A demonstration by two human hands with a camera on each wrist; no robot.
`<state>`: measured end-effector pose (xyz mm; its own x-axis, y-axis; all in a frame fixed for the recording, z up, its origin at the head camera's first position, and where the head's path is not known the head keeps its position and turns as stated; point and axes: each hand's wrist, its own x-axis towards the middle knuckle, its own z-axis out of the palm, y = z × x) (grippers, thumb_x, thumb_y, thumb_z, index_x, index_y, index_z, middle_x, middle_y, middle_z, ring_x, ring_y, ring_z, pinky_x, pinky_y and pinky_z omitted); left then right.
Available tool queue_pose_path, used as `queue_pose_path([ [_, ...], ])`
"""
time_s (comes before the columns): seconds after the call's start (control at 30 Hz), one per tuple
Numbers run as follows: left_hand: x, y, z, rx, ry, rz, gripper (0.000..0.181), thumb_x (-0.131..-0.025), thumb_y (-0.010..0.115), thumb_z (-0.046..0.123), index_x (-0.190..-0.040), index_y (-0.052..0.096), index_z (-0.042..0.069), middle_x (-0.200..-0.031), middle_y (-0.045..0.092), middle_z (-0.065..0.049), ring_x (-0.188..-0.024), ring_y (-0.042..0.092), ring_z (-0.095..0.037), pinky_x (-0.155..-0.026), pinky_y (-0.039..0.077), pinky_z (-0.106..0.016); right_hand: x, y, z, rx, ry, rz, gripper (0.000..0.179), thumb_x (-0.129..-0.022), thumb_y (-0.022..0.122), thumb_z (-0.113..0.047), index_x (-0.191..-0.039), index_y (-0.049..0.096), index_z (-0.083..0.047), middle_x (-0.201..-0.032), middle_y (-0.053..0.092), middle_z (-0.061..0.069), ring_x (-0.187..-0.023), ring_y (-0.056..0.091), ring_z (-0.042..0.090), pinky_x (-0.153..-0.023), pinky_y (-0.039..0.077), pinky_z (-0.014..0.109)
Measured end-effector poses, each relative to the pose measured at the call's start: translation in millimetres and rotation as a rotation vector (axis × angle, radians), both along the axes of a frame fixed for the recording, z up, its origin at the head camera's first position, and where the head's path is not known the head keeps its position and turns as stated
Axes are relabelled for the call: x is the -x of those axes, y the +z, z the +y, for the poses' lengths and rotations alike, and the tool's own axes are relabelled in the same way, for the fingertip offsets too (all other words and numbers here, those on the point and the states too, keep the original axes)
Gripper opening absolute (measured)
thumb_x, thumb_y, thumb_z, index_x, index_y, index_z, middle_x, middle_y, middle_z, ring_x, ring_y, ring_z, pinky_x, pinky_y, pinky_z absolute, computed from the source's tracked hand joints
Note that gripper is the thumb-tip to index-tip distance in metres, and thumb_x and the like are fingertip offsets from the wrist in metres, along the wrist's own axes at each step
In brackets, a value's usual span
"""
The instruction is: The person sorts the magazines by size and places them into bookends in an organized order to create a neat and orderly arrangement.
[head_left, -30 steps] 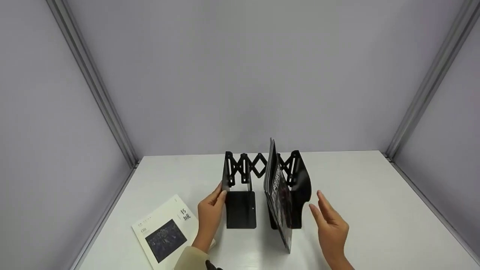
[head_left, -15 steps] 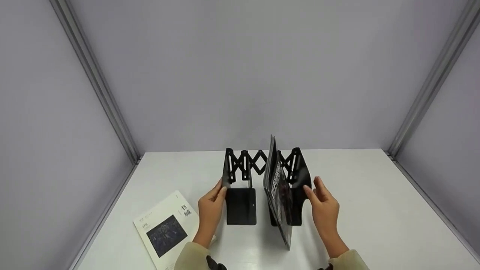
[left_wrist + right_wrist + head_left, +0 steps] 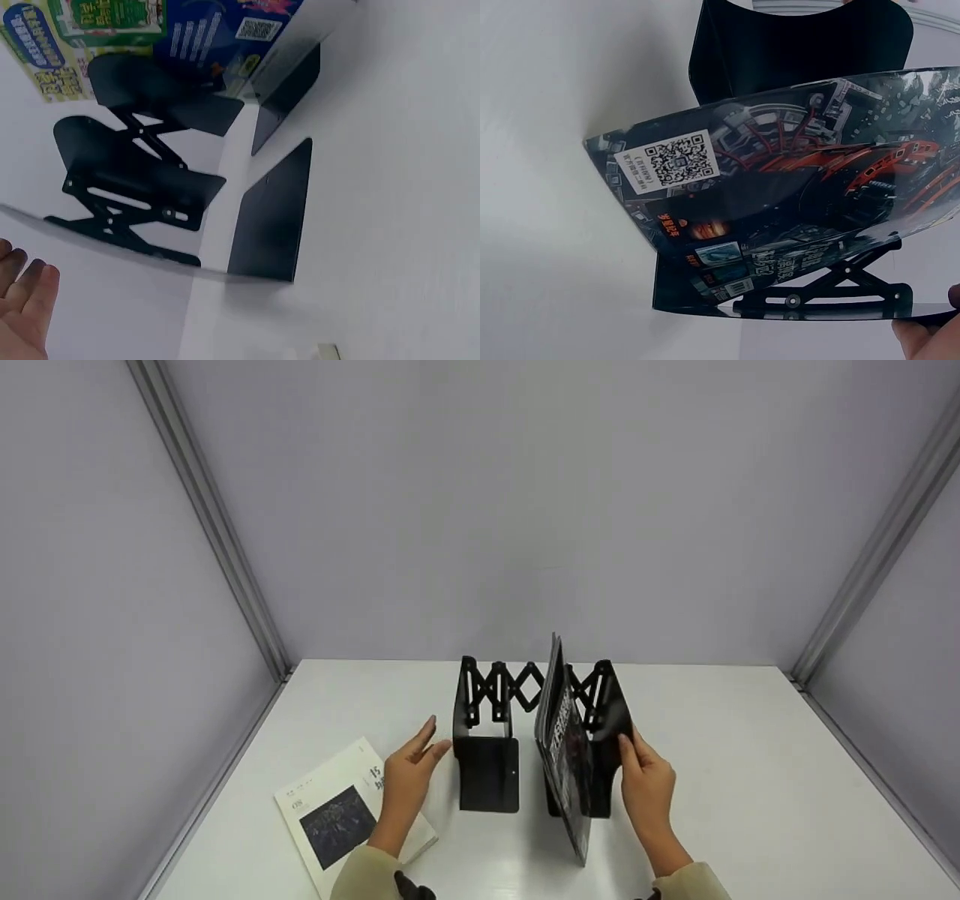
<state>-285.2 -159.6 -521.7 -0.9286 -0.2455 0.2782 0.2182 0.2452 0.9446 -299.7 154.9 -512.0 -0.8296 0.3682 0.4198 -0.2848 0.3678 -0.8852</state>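
Note:
A black expanding bookend rack [image 3: 487, 776] with scissor-linked bars stands on the white table. Upright magazines [image 3: 564, 757] lean in its right part, their front edge jutting past the base; the right wrist view shows a dark cover [image 3: 780, 165] with a QR code. My right hand [image 3: 649, 795] pinches the edge of the rack's right end plate [image 3: 616, 712] between thumb and fingers. Just left of the left end plate, my left hand [image 3: 409, 780] is held with thumb and fingers spread, holding nothing. Its fingertips [image 3: 45, 289] are apart from the plate in the left wrist view.
A white book [image 3: 337, 817] with a dark picture on its cover lies flat on the table at the left, partly behind the left forearm. Grey panels [image 3: 510, 510] enclose the table at the back and both sides.
My right hand has come in from the right and taken hold of the right end plate. My left hand has let go of the left end plate and moved slightly left.

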Motion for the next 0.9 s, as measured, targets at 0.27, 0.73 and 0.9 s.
queue_pose_path([
  [0.27,-14.4,-25.2,-51.4,0.089,0.109,-0.143,0.068,-0.092,0.071,0.036,-0.149,0.044,0.012,-0.152,0.047,-0.013,-0.137,0.05,-0.034,-0.109,0.046,-0.041,-7.4,1.3,6,-0.007,-0.035,0.017,0.031,-0.098,0.063,-0.012,-0.126,0.064,0.0,-0.122,0.067,0.018,-0.092,0.055,-0.02,-0.072,0.046,0.001],
  [0.73,-50.0,-47.4,-108.7,0.37,0.288,-0.382,0.074,-0.094,0.064,0.014,-0.15,0.025,-0.013,-0.15,0.032,-0.035,-0.131,0.048,-0.049,-0.108,0.043,-0.055,-8.8,-1.2,1,0.006,0.025,0.024,0.032,-0.099,0.062,-0.012,-0.127,0.063,0.001,-0.123,0.067,0.019,-0.106,0.062,-0.001,-0.078,0.048,0.002],
  [0.9,-61.1,-53.6,-121.3,0.313,0.314,-0.476,0.08,-0.094,0.063,0.013,-0.152,0.015,-0.015,-0.154,0.022,-0.037,-0.139,0.033,-0.053,-0.115,0.031,-0.06,-8.5,-2.0,0,-0.005,0.018,0.048,0.03,-0.098,0.062,-0.009,-0.126,0.064,0.003,-0.121,0.067,0.02,-0.098,0.057,-0.017,-0.075,0.048,0.001],
])
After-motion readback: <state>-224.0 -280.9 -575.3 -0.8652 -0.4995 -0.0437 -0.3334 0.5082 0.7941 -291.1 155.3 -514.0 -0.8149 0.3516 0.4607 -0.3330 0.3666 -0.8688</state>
